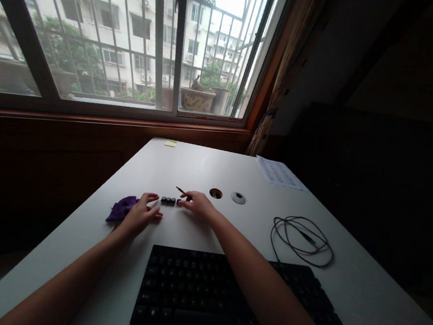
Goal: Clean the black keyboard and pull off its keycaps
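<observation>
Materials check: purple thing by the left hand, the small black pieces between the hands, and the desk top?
Purple thing: looks like soft cloth, matte, crumpled folds. Small black pieces: probably hard plastic keycaps, blocky like the keys on the keyboard; too small to be sure. Desk top: smooth, pale, low sheen, likely laminate; it could be painted board.

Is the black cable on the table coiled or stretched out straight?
Coiled. The black cable lies in loose overlapping loops on the white table, right of both hands, with its plug end resting inside the loops.
</observation>
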A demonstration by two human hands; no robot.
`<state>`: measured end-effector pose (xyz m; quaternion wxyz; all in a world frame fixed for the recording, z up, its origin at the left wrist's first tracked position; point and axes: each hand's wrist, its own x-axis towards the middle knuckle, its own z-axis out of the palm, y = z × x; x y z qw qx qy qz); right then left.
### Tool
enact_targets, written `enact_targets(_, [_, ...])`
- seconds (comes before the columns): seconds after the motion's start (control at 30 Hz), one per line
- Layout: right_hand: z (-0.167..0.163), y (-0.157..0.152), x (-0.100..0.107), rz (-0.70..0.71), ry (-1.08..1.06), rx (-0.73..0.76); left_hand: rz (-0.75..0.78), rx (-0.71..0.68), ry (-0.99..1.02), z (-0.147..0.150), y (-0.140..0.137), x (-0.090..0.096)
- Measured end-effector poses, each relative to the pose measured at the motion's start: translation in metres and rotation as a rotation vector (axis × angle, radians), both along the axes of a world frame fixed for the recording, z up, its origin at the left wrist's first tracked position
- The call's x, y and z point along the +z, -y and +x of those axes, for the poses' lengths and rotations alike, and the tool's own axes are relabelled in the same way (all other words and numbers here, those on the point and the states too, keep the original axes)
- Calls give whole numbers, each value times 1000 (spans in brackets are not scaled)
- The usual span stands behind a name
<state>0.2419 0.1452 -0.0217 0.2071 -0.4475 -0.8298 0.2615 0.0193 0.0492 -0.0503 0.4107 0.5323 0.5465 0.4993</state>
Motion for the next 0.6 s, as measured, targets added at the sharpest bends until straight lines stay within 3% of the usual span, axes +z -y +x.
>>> enact_targets(0.37, [-5,-6,-1,-79,-7,-4,8,-2,-25,0,0,0])
enact_targets(0.6, [-4,0,1,-10,-32,8,8,-12,-40,0,2,1])
